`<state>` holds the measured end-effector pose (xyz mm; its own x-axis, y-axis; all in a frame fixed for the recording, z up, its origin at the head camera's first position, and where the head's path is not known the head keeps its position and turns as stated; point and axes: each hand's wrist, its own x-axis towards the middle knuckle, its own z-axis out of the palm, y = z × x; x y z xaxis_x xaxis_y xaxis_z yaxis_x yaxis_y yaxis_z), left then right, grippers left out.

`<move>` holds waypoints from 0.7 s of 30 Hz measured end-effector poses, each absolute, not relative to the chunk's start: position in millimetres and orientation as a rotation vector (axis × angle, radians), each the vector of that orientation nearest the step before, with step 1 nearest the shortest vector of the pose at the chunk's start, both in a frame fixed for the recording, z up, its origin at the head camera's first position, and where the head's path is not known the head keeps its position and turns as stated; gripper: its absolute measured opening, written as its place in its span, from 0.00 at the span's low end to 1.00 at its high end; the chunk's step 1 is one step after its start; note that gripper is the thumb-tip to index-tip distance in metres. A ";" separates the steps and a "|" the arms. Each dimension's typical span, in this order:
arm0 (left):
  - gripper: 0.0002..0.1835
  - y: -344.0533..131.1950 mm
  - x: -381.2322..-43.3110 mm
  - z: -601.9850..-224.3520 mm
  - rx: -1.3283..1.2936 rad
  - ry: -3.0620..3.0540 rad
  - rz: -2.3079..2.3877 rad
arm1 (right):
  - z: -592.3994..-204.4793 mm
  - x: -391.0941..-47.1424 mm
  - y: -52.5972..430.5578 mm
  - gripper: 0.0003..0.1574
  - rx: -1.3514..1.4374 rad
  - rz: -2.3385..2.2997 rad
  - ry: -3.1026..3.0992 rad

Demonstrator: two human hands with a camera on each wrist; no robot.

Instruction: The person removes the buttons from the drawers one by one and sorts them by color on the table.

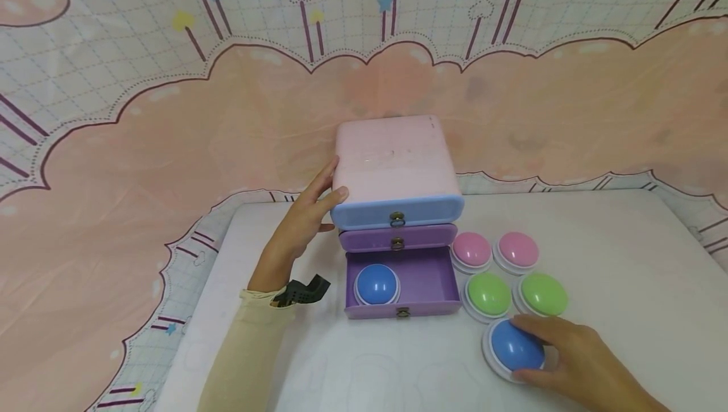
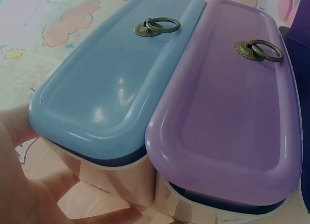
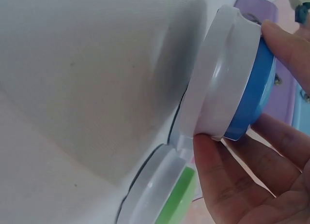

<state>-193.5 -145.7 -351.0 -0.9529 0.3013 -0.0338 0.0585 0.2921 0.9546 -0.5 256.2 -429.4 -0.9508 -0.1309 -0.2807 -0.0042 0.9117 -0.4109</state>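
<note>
In the head view my right hand [image 1: 574, 355] grips a blue domed button [image 1: 517, 345] with a white base, thumb and fingers at opposite edges. The right wrist view shows this button [image 3: 227, 79] tilted on edge in that camera, right beside a green one. My left hand [image 1: 304, 219] rests against the left side of a small drawer cabinet [image 1: 395, 159], fingers extended along it and thumb at the top front edge. The cabinet's bottom purple drawer [image 1: 429, 273] is pulled out, and another blue button [image 1: 378, 284] sits in its left part.
Two green buttons [image 1: 543, 294] and two pink buttons [image 1: 519, 249] stand right of the drawer on the white table [image 1: 625, 260]. Above the pulled-out drawer are a purple drawer front [image 1: 364, 239] and a blue one [image 1: 364, 215], with ring pulls. A patterned cloth [image 1: 256, 115] hangs behind.
</note>
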 end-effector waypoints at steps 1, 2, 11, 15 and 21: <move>0.36 -145.6 -193.5 -350.9 0.328 2.354 1.720 | -430.1 -0.4 256.3 0.59 -0.100 -0.596 2.772; 0.36 -145.6 -193.4 -350.8 0.329 2.356 1.718 | -430.8 -0.4 256.3 0.59 -0.107 -0.595 2.779; 0.36 -144.8 -193.3 -350.4 0.328 2.344 1.727 | -433.4 -1.3 256.6 0.58 -0.065 -0.618 2.723; 0.36 -145.1 -193.2 -350.4 0.329 2.337 1.731 | -435.0 -2.1 256.2 0.59 -0.018 -0.621 2.677; 0.36 -145.9 -193.7 -351.9 0.330 2.335 1.735 | -437.9 -1.6 255.9 0.58 -0.025 -0.626 2.680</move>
<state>-193.7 -145.9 -351.9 -0.9520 0.3038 -0.0372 0.0520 0.2803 0.9585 -1.6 255.9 -437.9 -0.9250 -0.1032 -0.3658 0.0695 0.9003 -0.4297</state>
